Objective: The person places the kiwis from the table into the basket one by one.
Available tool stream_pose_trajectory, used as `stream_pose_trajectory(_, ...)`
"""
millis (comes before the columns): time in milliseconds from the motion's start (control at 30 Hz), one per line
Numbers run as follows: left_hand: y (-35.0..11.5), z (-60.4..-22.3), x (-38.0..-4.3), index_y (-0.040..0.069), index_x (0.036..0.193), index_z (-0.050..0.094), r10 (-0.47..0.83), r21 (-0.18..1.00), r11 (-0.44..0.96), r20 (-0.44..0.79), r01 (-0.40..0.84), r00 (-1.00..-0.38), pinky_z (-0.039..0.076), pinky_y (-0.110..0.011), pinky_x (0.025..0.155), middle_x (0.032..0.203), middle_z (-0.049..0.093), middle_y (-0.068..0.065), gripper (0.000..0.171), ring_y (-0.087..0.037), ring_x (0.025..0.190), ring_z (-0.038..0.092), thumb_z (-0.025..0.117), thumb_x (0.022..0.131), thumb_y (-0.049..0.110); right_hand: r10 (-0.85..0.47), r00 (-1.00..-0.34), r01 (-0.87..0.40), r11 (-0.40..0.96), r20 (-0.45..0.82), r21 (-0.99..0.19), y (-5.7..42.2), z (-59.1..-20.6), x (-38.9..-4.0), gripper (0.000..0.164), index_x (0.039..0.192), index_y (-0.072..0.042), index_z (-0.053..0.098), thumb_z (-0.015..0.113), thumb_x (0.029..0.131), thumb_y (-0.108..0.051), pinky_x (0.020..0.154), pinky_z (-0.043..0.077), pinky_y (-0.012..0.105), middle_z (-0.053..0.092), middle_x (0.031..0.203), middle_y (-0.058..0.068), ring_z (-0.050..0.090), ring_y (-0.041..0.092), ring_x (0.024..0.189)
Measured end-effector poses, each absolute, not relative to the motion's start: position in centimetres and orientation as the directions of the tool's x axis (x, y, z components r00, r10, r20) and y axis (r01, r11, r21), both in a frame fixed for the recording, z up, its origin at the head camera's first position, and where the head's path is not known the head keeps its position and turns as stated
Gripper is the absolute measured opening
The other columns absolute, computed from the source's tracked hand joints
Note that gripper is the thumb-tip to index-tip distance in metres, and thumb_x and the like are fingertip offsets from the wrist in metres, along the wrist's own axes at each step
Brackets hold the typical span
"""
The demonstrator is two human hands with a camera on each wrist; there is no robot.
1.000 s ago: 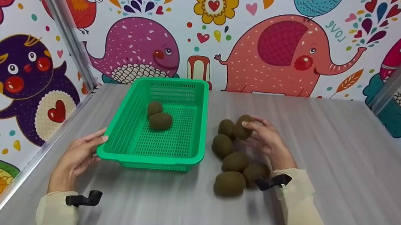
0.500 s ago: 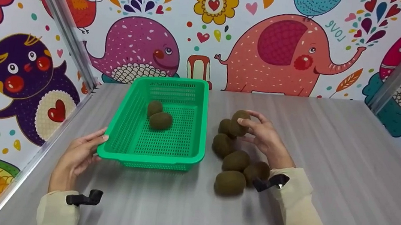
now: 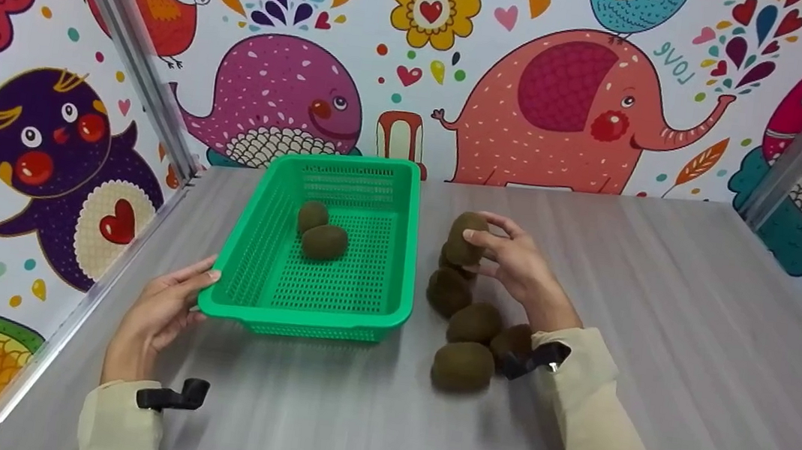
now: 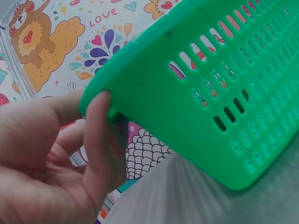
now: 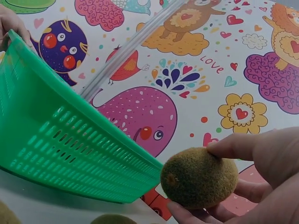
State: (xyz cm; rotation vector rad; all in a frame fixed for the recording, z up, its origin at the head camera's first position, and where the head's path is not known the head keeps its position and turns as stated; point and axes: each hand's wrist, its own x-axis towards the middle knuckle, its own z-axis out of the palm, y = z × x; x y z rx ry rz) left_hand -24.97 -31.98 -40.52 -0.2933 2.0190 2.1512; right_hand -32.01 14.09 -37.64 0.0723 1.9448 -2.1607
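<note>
My right hand [image 3: 528,270] grips a brown fuzzy kiwi [image 5: 198,178] between thumb and fingers, to the right of the basket. In the head view this kiwi overlaps another one behind and below it. My left hand [image 3: 161,307] pinches the near left corner of the green plastic basket [image 3: 409,256] at its rim; the left wrist view has the thumb and fingers [image 4: 99,135] at that corner. Inside the basket lie two kiwis, one round-looking kiwi [image 3: 313,216] and one oval kiwi [image 3: 324,243], touching in this view.
Several kiwis lie on the grey table [image 3: 318,419] right of the basket, among them a near kiwi [image 3: 462,366] and a middle kiwi [image 3: 475,322]. Printed cartoon walls [image 3: 417,83] with metal corner posts [image 3: 140,59] close off the back and sides.
My right hand has raised the kiwi and carried it a little left, toward the basket. The left hand stays on the basket corner, and the two kiwis inside lie as before.
</note>
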Motion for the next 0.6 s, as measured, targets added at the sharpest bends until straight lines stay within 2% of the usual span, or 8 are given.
stream_pose_trajectory(167, -32.1, -40.5, -25.0, 0.021, 0.148, 0.051, -0.009, 0.964, -0.052, -0.263, -0.262, -0.965, 0.057, -0.019, 0.063, 0.096, 0.075, 0.011, 0.054, -0.005, 0.073, 0.067, 0.067, 0.097, 0.028, -0.165, -0.970, 0.194, -0.093, -0.178, -0.977, 13.2, -36.8, -32.1, 0.054, 0.148, -0.015, 0.043, 0.065, 0.098, -0.017, 0.106, 0.050, 0.046, 0.045, 0.144, 0.015, 0.051, 0.035, 0.131)
stream_pose_trajectory(333, -32.1, -40.5, -24.9, 0.030, 0.136, 0.063, -0.011, 0.963, -0.063, -0.263, -0.262, -0.965, 0.056, -0.020, 0.062, 0.093, 0.075, 0.010, 0.039, -0.006, 0.072, 0.067, 0.067, 0.097, 0.026, -0.200, -0.964, 0.197, -0.108, -0.172, -0.974, 12.0, -36.4, -32.1, 0.053, 0.147, -0.016, 0.045, 0.066, 0.098, -0.018, 0.106, 0.051, 0.047, 0.048, 0.143, 0.014, 0.055, 0.035, 0.128)
stream_pose_trajectory(433, -32.0, -40.6, -25.0, 0.031, 0.133, 0.065, -0.009, 0.963, -0.067, -0.260, -0.259, -0.965, 0.056, -0.019, 0.061, 0.093, 0.075, 0.009, 0.036, -0.005, 0.072, 0.067, 0.067, 0.098, 0.025, -0.206, -0.964, 0.195, -0.100, -0.171, -0.976, 11.4, -36.1, -32.0, 0.052, 0.147, -0.015, 0.045, 0.064, 0.098, -0.018, 0.107, 0.050, 0.049, 0.050, 0.142, 0.016, 0.057, 0.036, 0.127)
stream_pose_trajectory(600, -31.8, -40.7, -25.0, 0.021, 0.148, 0.051, -0.019, 0.964, -0.054, -0.261, -0.259, -0.965, 0.056, -0.019, 0.061, 0.094, 0.075, 0.010, 0.052, -0.005, 0.072, 0.067, 0.067, 0.098, 0.026, -0.196, -0.966, 0.184, -0.060, -0.169, -0.981, 10.5, -35.6, -32.1, 0.052, 0.147, -0.018, 0.046, 0.065, 0.098, -0.018, 0.108, 0.049, 0.049, 0.053, 0.140, 0.016, 0.058, 0.034, 0.125)
